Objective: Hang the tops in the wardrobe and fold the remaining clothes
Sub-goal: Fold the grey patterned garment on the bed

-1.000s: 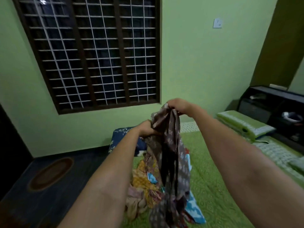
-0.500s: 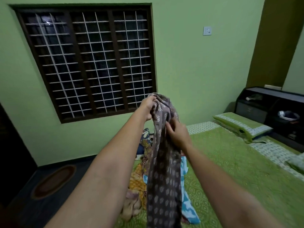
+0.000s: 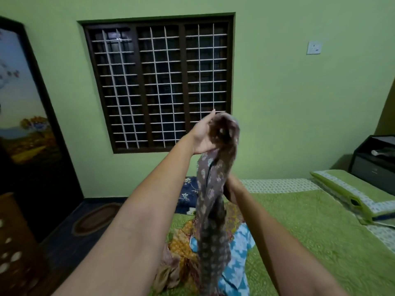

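The left hand (image 3: 204,135) has gone higher than half a second ago and now holds the top of the brown printed garment (image 3: 213,201) in front of the window (image 3: 158,82); its fingers are inside the cloth, so it grasps it. The right hand (image 3: 229,190) has slid lower along the garment and is mostly hidden behind it; it seems to hold the cloth, but I cannot tell this surely. The garment now hangs long and twisted, with its lower end over the pile of clothes (image 3: 192,253) on the bed (image 3: 299,231). I think the person is stretching it out to see what kind of piece it is; it is not yet hung or folded.

Around: a pillow (image 3: 350,193) at the right and a dark wardrobe door (image 3: 32,124) at the left. The twist in the cloth may make it slow to open.
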A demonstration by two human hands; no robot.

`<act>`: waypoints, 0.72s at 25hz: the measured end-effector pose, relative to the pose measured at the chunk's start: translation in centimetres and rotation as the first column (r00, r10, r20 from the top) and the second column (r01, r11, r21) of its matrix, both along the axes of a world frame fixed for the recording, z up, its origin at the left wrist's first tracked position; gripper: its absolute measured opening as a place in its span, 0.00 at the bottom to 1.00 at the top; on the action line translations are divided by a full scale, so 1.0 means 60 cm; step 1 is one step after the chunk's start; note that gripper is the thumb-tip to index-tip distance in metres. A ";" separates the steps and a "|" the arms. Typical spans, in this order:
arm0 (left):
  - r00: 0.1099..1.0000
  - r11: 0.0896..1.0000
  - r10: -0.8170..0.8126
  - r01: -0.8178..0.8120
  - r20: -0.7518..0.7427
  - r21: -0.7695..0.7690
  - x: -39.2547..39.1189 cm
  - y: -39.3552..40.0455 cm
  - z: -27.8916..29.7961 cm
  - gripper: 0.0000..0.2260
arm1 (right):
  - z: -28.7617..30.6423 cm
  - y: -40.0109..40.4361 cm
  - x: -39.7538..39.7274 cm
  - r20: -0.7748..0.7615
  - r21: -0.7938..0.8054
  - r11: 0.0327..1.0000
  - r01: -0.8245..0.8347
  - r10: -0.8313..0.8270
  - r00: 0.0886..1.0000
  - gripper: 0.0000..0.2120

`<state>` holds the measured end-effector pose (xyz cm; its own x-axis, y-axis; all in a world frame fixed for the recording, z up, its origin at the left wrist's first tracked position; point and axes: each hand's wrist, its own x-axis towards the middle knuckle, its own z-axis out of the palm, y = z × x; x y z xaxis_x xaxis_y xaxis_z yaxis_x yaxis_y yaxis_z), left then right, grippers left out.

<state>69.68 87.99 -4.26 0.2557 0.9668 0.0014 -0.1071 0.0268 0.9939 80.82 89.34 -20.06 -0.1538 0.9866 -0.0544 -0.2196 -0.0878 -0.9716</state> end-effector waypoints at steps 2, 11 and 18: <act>0.905 0.974 0.224 -0.201 -0.361 0.102 -0.010 0.017 -0.043 0.24 | 0.002 0.023 -0.026 -0.205 -0.132 0.991 0.015 -0.042 0.978 0.12; 0.812 0.865 0.464 -0.502 -0.355 -0.017 -0.077 0.025 -0.283 0.24 | 0.009 0.004 -0.025 -0.098 -0.259 0.962 0.085 -0.114 0.989 0.19; 0.673 0.722 0.684 -0.680 -0.281 0.130 -0.114 0.033 -0.281 0.13 | 0.003 0.014 -0.006 0.158 -0.205 0.979 0.013 0.020 0.987 0.14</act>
<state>62.84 89.95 -21.13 -0.4846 0.8730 0.0556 0.2002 0.0488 0.9785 80.43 90.16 -19.85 -0.1305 0.9513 -0.2792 -0.0638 -0.2891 -0.9552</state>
